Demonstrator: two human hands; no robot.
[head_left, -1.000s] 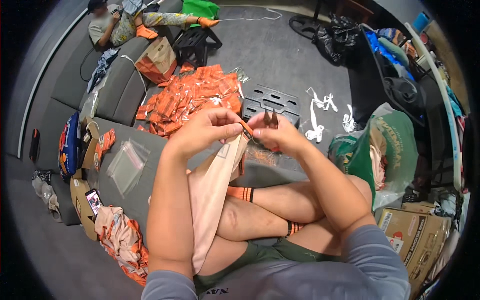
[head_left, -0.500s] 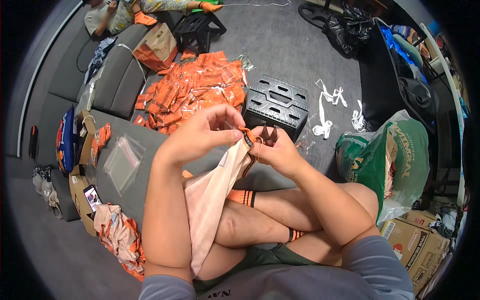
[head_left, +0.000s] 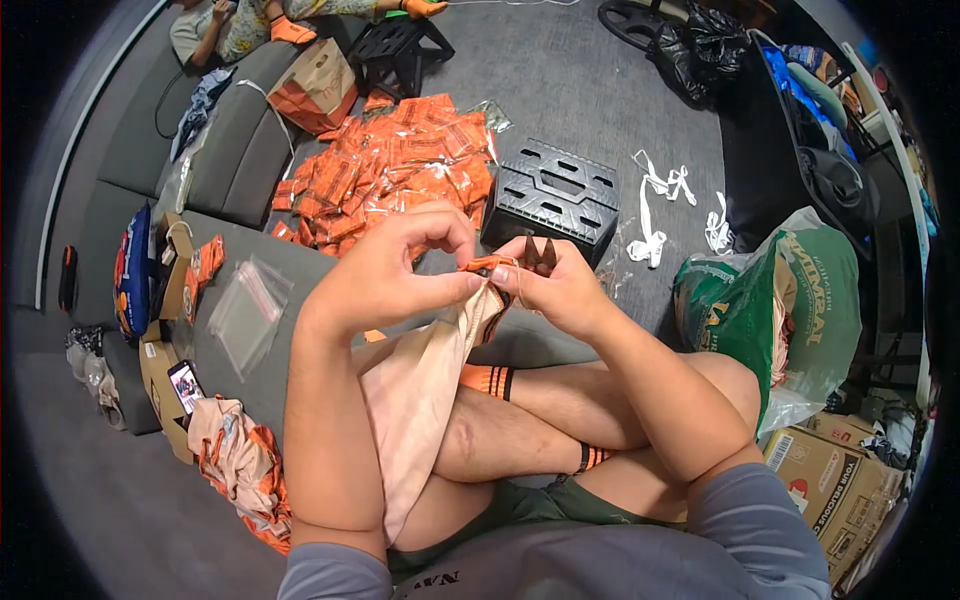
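A peach garment (head_left: 422,370), its orange and black edge uppermost, hangs between my hands and drapes over my left thigh. My left hand (head_left: 425,255) pinches the edge between thumb and fingertips. Opposite it, my right hand (head_left: 555,285) grips the same edge with thumb and fingers. Two dark pointed blades of what look like thread snips (head_left: 540,252) stick up from my right hand; the rest of the tool is hidden in the palm. The orange trim (head_left: 488,263) is folded over at the fingertips.
Orange items in clear packets (head_left: 390,175) lie heaped beyond my hands, beside a black step stool (head_left: 556,195). Clear bags (head_left: 247,315), a phone (head_left: 185,387) and crumpled peach-orange garments (head_left: 237,465) lie left. A green bag (head_left: 815,290) stands right; white strips (head_left: 648,235) lie on the floor.
The trim has turned from hanging down to lying across between my fingertips. My left hand has shifted slightly left, and the loop of thread near the right fingers no longer shows.
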